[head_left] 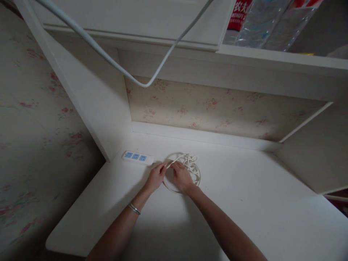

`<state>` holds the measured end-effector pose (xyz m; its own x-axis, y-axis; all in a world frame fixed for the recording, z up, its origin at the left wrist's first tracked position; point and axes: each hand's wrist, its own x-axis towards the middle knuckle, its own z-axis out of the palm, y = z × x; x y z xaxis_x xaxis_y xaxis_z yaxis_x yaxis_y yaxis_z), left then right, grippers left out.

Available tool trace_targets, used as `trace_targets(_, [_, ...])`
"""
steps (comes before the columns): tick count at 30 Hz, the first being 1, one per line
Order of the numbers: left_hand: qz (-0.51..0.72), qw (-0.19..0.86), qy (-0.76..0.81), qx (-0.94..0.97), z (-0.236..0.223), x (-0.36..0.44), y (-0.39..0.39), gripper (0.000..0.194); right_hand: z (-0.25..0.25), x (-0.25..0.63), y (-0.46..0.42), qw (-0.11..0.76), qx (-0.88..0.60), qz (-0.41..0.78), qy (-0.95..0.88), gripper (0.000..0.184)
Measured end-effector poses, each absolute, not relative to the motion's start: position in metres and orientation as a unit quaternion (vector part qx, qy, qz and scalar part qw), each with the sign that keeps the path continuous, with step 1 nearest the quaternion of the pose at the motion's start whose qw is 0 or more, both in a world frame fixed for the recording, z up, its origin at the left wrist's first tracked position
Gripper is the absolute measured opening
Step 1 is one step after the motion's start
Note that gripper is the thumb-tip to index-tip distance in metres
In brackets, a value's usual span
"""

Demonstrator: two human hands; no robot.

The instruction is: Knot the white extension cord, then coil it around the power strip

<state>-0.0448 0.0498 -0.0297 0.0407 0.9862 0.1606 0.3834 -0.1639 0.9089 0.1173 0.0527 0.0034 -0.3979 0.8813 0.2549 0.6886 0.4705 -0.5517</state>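
A tangled white power cord lies in loose loops on the white desk. Pinched in my left hand is a stretch of this cord, at the left side of the loops. My right hand reaches over the coil, its fingers closed on the cord a little to the right of my left hand. Just beyond my left hand sits a white power strip with blue socket faces. The fingertips of both hands are partly hidden.
A white cable hangs in a bend close to the camera, above the desk. The overhead shelf holds several plastic bottles. A side panel rises at the left, and floral wallpaper covers the back.
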Motion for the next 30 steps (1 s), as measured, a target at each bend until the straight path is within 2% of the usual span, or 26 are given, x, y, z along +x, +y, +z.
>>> trace_targets(3, [0.428, 0.352, 0.542, 0.632, -0.030, -0.045, 0.052, 0.038, 0.008, 0.120, 0.062, 0.240, -0.424, 0.146, -0.861, 0.036])
trace_targets(6, [0.422, 0.356, 0.543, 0.633, -0.031, -0.046, 0.052, 0.041, 0.012, 0.119, 0.073, 0.177, -0.406, 0.177, -0.879, 0.035])
trace_targets(12, [0.416, 0.327, 0.547, 0.649, -0.029, -0.046, 0.046, 0.039, 0.024, 0.109, 0.083, 0.098, -0.424, 0.234, -0.870, 0.027])
trace_targets(16, [0.409, 0.298, 0.564, 0.653, -0.022, -0.045, 0.042, 0.038, 0.050, 0.127, 0.090, 0.070, -0.462, 0.242, -0.850, 0.028])
trace_targets(23, [0.382, 0.265, 0.590, 0.660, -0.018, -0.049, 0.049, 0.037, 0.108, 0.246, 0.107, 0.111, -0.583, 0.210, -0.777, 0.031])
trace_targets(30, [0.374, 0.239, 0.610, 0.656, -0.021, -0.049, 0.060, 0.037, 0.113, 0.406, 0.070, 0.218, -0.751, 0.206, -0.588, 0.038])
